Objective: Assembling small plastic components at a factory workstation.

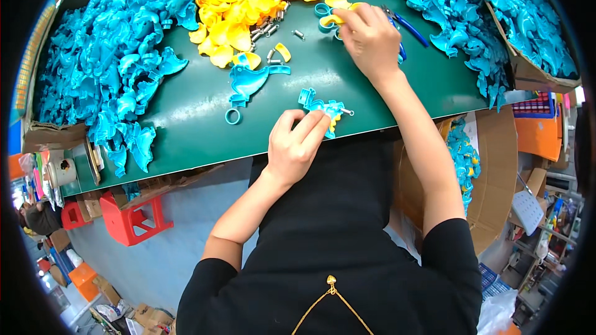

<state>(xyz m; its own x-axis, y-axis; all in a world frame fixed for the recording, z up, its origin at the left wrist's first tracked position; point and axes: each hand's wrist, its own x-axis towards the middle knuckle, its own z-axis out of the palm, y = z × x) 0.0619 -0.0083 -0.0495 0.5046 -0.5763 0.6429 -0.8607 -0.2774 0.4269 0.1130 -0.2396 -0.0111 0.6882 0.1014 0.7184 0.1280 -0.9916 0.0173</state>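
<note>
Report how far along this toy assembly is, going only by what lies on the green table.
Done: no stack of finished pieces shows on the green table. In hand: the left hand holds a partly built blue and yellow toy piece; the right hand picks at a yellow part. Left: big heaps of loose blue shells and yellow shells, plus small metal springs, so most remains.
</note>
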